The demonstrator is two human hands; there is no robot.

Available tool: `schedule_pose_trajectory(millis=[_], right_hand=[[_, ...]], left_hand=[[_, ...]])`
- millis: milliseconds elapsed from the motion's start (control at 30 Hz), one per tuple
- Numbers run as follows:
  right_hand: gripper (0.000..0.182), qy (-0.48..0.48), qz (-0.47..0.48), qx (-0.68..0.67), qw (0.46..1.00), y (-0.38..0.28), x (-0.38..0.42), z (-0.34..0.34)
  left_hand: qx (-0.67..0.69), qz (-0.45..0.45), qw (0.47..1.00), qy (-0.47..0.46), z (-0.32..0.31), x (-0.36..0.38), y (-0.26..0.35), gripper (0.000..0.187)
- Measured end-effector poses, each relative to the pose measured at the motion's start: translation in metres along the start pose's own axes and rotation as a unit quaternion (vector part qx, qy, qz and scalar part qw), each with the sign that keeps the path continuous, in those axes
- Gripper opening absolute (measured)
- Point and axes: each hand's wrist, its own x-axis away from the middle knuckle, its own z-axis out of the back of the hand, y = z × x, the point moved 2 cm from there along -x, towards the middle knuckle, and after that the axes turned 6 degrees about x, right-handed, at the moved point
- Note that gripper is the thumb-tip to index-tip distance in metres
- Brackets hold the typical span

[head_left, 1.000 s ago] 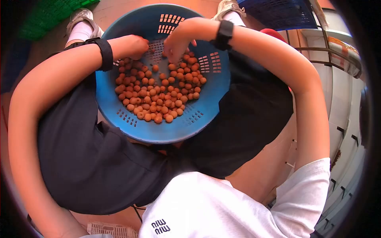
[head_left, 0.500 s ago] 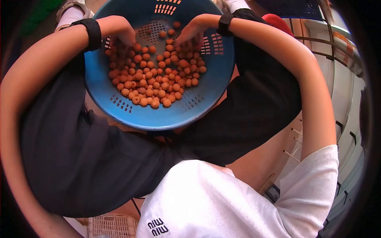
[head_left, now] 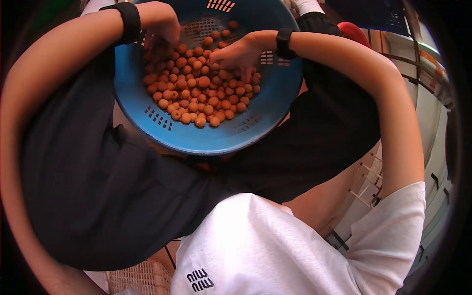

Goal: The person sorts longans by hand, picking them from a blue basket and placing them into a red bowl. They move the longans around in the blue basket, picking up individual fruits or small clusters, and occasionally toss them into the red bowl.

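Blue plastic formed the round, perforated basket (head_left: 204, 140) holding small brown balls (head_left: 204, 81) between black-trousered legs (head_left: 329, 123). My feed showed the left hand (head_left: 164, 23) curled among the balls, grip hidden, the right hand (head_left: 239, 55) half open over them, hold unclear; a hard sweep, I judged, could spill some.

"What's at the bottom edge?"

"A pale lattice crate (head_left: 138, 278), left of centre, cut off below."

"And upper right?"

"A rounded red thing (head_left: 354, 33), too partial to name, with a dark blue crate-like thing (head_left: 368, 14) just beside it. Dark bars (head_left: 417, 60) cross further right, above white panels (head_left: 435, 135)."

"Lower down?"

"Thin white bars (head_left: 361, 199), near the orange-toned floor (head_left: 314, 209)."

"Top left?"

"A dim green patch (head_left: 49, 14), blurred."
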Motion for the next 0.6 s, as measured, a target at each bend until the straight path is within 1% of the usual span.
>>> schedule_pose_trajectory(millis=[67,167,233,267,333,433,467,533,567,600], right_hand=[[0.079,-0.013,0.065,0.062,0.996,0.001,-0.015,0.003],[0.087,-0.023,0.163,0.167,0.972,0.011,-0.027,0.004],[0.075,-0.024,0.205,0.323,0.924,0.013,-0.025,0.003],[0.060,-0.016,0.211,0.443,0.871,0.008,-0.018,-0.001],[0.047,0.010,0.198,0.503,0.841,0.003,-0.005,-0.013],[0.046,0.020,0.164,0.288,0.943,0.004,-0.005,-0.026],[0.046,0.020,0.150,0.218,0.964,0.002,-0.005,-0.027],[0.049,0.029,0.141,0.184,0.972,0.004,-0.007,-0.030],[0.053,0.025,0.142,0.233,0.962,0.004,-0.009,-0.028],[0.055,0.023,0.143,0.244,0.959,0.005,-0.010,-0.028]], left_hand=[[0.002,-0.012,1.000,0.015,0.002,0.022,0.006,0.041],[0.000,-0.012,1.000,0.025,0.003,0.027,0.008,0.041],[0.003,-0.020,1.000,0.022,0.009,0.025,0.009,0.040],[0.005,-0.025,0.999,0.021,0.013,0.026,0.010,0.040],[0.013,-0.023,0.999,0.032,0.014,0.036,0.016,0.040],[0.037,-0.008,0.998,0.053,0.008,0.035,0.017,0.040],[0.054,0.033,0.995,0.081,0.002,0.031,0.016,0.040],[0.111,0.071,0.990,0.056,0.006,0.032,0.019,0.040],[0.170,0.069,0.983,-0.003,0.018,0.033,0.015,0.040],[0.177,0.058,0.982,-0.015,0.020,0.032,0.013,0.039]])
